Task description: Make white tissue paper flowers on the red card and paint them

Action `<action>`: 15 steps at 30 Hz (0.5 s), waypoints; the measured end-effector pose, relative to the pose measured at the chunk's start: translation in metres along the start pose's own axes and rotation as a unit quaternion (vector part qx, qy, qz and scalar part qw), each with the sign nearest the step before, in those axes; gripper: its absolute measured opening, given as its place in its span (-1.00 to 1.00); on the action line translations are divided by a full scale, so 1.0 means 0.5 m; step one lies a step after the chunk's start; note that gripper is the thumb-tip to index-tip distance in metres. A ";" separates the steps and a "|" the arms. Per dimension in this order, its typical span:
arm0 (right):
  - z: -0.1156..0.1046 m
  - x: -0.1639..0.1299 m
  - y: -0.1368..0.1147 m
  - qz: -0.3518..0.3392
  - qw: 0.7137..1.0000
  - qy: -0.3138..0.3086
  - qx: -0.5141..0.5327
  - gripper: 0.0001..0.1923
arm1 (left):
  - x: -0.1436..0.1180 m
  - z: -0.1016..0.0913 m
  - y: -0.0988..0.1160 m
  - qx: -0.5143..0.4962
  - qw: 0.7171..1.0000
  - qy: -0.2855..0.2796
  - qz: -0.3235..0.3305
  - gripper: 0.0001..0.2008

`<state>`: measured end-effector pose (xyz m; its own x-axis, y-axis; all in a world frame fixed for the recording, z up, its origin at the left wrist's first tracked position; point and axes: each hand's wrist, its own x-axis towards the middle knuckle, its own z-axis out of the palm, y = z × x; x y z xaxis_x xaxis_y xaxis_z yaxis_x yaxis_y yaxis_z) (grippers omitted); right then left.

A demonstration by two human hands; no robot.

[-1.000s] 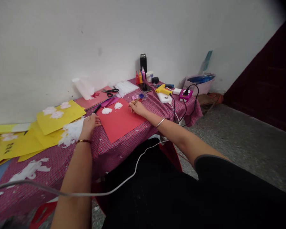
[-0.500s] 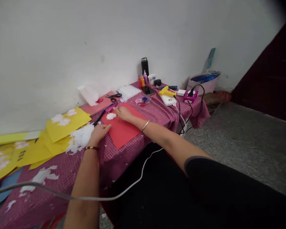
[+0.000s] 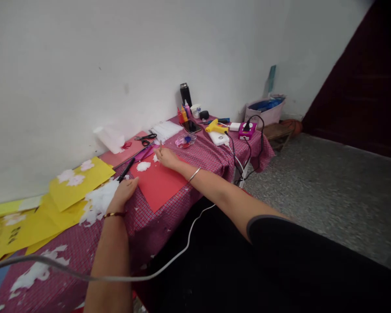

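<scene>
My right hand [image 3: 167,157] is closed on a thin light-brown stick [image 3: 160,145] held nearly upright; its lower tip is hidden. It works over the upper part of a red paper sheet [image 3: 161,187]. One white patch [image 3: 143,166] lies on that sheet, and a smaller white patch [image 3: 156,158] shows right beside my right fingers. My left hand [image 3: 127,190] rests at the sheet's left edge, thumb apart and palm down, its other fingers partly out of sight. Just beyond it lies a black pen [image 3: 127,169], with torn white paper [image 3: 101,200] to the left.
Yellow sheets [image 3: 60,221] with pale flower shapes cover the left. Scissors [image 3: 146,139], a paint dish [image 3: 186,140], paint bottles [image 3: 183,111] and a black flask [image 3: 185,94] stand farther back. At right are a yellow glue gun [image 3: 216,126] and a purple power socket [image 3: 246,130]. A white cable [image 3: 169,263] crosses in front.
The view has swung slightly to the right. Relative to the red sheet, my right hand has shifted right with the stick, and the smaller white patch now shows. My left hand stays near the edge.
</scene>
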<state>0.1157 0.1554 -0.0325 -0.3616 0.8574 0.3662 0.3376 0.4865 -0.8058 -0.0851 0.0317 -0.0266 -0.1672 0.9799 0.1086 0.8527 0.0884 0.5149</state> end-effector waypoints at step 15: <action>0.002 0.027 0.016 0.071 0.978 0.029 0.191 -0.76 | 0.005 0.014 -0.003 -0.112 0.991 0.065 -0.040 -0.89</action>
<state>0.1127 0.1704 -0.0346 -0.2812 0.9253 0.2547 0.0264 0.2727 -0.9617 -0.0833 0.0352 -0.0330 -0.3040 0.9391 0.1603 0.7050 0.1086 0.7008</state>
